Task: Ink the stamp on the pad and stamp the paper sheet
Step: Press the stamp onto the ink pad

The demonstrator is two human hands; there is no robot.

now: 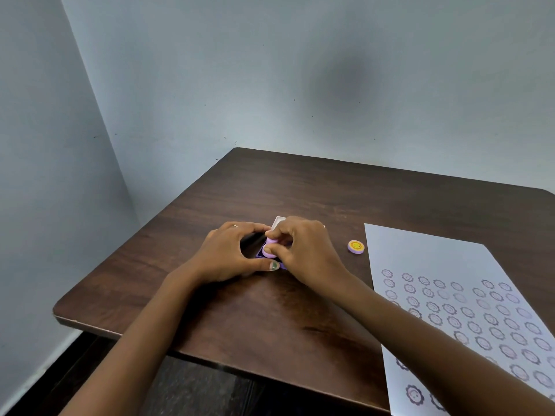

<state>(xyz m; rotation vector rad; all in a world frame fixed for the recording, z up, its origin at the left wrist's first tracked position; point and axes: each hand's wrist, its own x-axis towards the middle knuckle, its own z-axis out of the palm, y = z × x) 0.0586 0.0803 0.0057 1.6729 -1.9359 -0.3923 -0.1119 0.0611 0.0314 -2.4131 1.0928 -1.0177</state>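
Stamp (269,247): small, lilac, looked light and rigid; pinched at its sides by right hand (303,250), face down on pad (282,264). Left hand (232,253) clasped pad, steadying it. Paper (444,289) lay right, well apart; cap (356,246) between.

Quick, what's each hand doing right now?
Left hand: curled around the ink pad, steadying it.
Right hand: closed, its grip pinching the purple stamp down on the pad.
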